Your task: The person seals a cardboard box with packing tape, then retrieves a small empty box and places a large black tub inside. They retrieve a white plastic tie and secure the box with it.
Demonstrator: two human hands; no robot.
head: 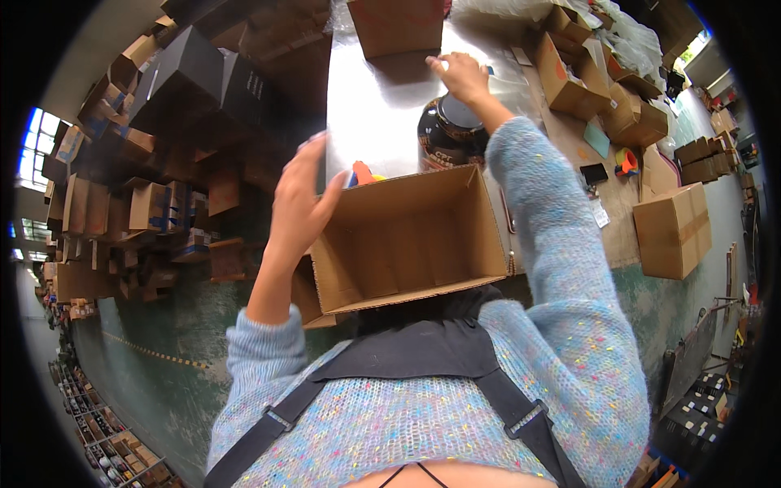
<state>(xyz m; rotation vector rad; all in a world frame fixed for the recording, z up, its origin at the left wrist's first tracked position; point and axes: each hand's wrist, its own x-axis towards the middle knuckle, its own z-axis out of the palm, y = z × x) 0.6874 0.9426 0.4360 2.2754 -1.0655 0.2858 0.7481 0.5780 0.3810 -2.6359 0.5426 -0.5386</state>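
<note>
An open cardboard box [409, 244] is tipped towards me in front of my apron, its bare inside showing. My left hand [305, 189] is at its upper left corner with fingers spread and thumb apart; whether it touches the cardboard is unclear. Behind the box stands a large black plastic tub [448, 137] with a dark lid and printed label. My right hand [464, 76] is above and beyond that lid, fingers loosely curled; I cannot see whether anything is in them. Just past the box's rim, an orange, blue and yellow object [364, 174] is mostly hidden.
The shiny metal tabletop [372, 104] carries another cardboard box [399, 27] at its far end. Several opened cartons [570, 79], a tape roll [626, 162] and a closed carton [671, 230] are to the right. Large black boxes [183, 91] and stacked cartons fill the left.
</note>
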